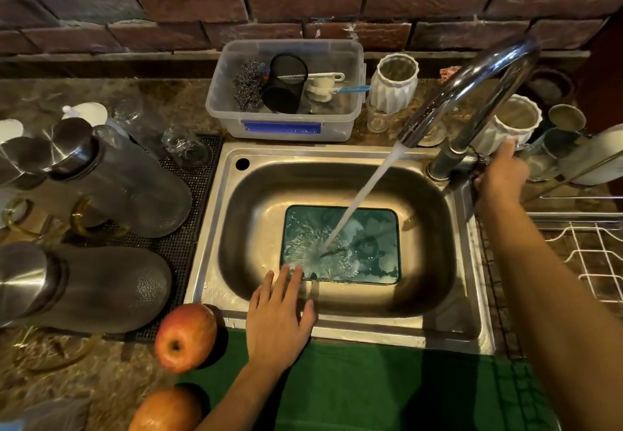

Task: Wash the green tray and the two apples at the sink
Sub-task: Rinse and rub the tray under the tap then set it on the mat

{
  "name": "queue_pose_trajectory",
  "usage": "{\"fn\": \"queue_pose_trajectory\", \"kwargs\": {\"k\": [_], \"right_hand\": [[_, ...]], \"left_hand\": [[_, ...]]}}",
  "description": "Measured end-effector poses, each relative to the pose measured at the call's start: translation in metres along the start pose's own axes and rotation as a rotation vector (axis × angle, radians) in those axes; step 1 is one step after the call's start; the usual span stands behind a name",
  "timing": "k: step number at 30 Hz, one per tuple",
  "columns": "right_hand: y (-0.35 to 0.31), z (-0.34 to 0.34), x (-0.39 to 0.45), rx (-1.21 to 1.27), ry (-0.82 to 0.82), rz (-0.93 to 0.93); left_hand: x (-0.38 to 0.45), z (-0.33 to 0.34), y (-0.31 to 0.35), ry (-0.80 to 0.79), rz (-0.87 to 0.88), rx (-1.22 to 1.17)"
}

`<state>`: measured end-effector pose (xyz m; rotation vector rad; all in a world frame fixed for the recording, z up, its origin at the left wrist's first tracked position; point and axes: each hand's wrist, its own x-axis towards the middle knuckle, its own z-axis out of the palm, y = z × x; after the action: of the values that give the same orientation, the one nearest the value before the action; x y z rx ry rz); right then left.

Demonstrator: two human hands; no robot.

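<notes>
The green tray (371, 245) lay flat in the sink (337, 324) under running water; it was judged stiff, light and slippery, best gripped by its near rim. The left hand (276, 316) hovered spread and empty; the right hand (502, 171) rested at the tap (472, 93), its closure indeterminable.

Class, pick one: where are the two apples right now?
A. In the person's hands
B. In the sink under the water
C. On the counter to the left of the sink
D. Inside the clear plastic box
C: both apples sit on the counter, outside the sink; only the green tray lies under the water.
</notes>
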<state>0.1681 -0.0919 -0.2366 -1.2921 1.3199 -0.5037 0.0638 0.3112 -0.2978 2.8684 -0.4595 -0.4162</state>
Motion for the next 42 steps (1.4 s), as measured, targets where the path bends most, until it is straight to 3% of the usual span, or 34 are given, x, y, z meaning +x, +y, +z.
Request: {"fn": "queue_pose_trajectory", "kwargs": {"k": [5,12,15,25,32,42], "right_hand": [[0.061,0.009,-0.045,-0.096,0.005,-0.097],[0.142,0.018,-0.062,-0.422,-0.4,0.187],[0.161,0.019,-0.057,-0.463,-0.43,0.293],[0.167,0.022,-0.053,-0.25,-0.438,0.522],[0.168,0.023,-0.065,-0.263,-0.489,0.602],[0.151,0.028,-0.094,-0.118,-0.558,0.586]], "left_hand": [[0.049,-0.013,-0.003,0.002,-0.301,-0.605],[0.127,-0.005,-0.018,-0.196,-0.666,-0.822],[0.14,0.005,-0.018,-0.236,-0.71,-0.883],[0.144,0.009,-0.016,-0.253,-0.886,-1.085],[0.137,0.001,-0.013,-0.069,-0.964,-1.18],[0.137,-0.035,-0.019,0.133,-0.803,-1.314]]}}
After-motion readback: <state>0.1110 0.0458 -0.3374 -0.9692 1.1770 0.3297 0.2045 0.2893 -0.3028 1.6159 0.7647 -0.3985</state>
